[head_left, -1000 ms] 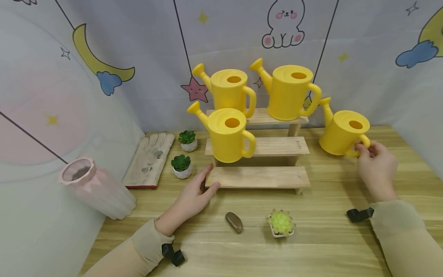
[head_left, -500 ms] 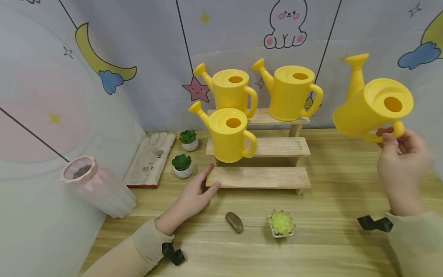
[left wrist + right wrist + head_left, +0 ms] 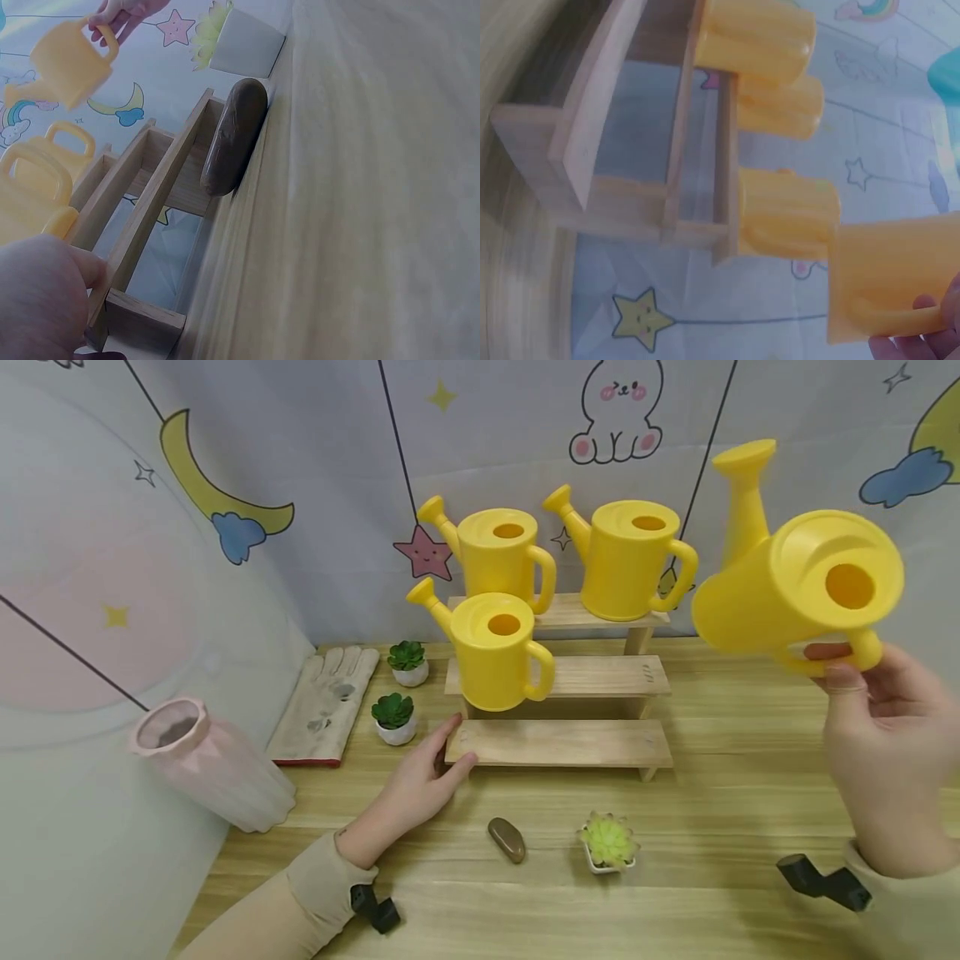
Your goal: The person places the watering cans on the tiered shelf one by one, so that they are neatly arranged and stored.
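My right hand [image 3: 892,752] grips the handle of a yellow watering can [image 3: 802,577], raised right of the wooden stepped shelf [image 3: 562,743]. The can is tilted, its spout pointing up and away. On the shelf's top step stand two more yellow cans, a left one [image 3: 497,552] and a right one [image 3: 630,560]; a third [image 3: 493,652] stands on the middle step's left side. My left hand [image 3: 412,785] holds the left end of the bottom step between thumb and fingers. The left wrist view shows the thumb against the shelf [image 3: 150,210]. Some left fingers are hidden.
Two potted green succulents [image 3: 393,718] and a work glove [image 3: 322,710] lie left of the shelf. A pink-white vase [image 3: 217,768] is farther left. In front are a brown stone [image 3: 507,840] and a light-green succulent [image 3: 609,842]. A printed curtain [image 3: 495,435] hangs behind.
My right hand has lifted the fourth watering can off the table, up and toward me, tilting it. It has since shifted slightly left. The left hand and the shelf's cans stay put.
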### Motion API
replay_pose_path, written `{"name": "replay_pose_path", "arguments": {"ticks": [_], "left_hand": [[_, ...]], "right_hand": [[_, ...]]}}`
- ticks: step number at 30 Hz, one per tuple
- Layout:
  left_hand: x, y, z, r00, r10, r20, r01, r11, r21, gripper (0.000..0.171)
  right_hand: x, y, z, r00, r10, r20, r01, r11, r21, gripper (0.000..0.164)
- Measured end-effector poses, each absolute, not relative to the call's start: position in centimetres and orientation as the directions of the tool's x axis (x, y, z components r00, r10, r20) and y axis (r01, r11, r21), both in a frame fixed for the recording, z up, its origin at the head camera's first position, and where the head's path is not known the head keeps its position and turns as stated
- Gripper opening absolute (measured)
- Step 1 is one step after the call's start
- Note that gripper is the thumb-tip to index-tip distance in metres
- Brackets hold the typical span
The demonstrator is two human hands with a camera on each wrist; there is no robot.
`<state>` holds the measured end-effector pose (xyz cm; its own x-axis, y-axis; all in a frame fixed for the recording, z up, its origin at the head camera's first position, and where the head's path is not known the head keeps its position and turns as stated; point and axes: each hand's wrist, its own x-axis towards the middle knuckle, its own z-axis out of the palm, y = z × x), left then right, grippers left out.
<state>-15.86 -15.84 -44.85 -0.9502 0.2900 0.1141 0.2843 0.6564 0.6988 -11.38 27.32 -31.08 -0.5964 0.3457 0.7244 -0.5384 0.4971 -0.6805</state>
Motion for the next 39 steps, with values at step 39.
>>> {"name": "replay_pose_path", "arguments": {"ticks": [39], "left_hand": [[-15.6, -15.9, -44.6, -0.951, 0.295, 0.096, 0.273, 0.646, 0.713, 0.074]], "right_hand": [[-13.4, 23.9, -35.0, -0.819, 0.095, 0.566, -0.386, 0.638, -0.666, 0.020]]}}
